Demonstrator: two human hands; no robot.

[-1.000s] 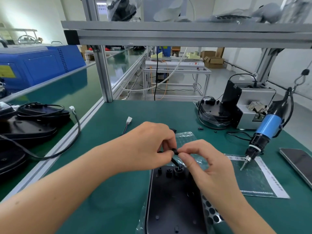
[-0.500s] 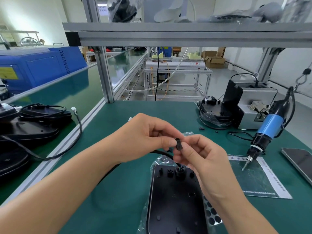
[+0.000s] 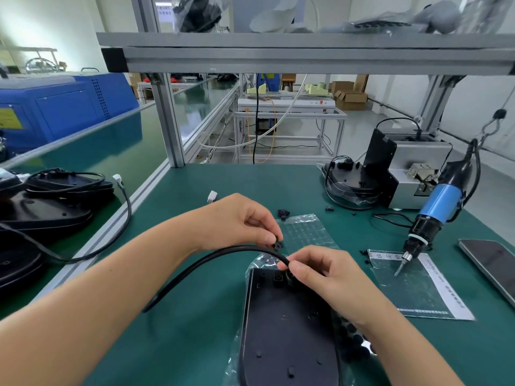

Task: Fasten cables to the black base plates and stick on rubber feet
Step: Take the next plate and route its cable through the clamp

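A black base plate lies on the green bench in front of me, on a clear plastic bag. A black cable arches from under my left forearm over to the plate's far end. My right hand pinches the cable just above the plate's far edge. My left hand pinches a small black clip right beside the cable. A sheet of black rubber feet pokes out under my right wrist.
A blue electric screwdriver hangs at the right over a printed bag. Behind it stand a screw feeder and another plate with cable. A phone lies far right. Finished plates pile up at left. Loose clips lie mid-bench.
Both hands rose from the plate, then separated. The cable now arches in full view, my right hand has slid along it toward the plate, and my left keeps the clip.
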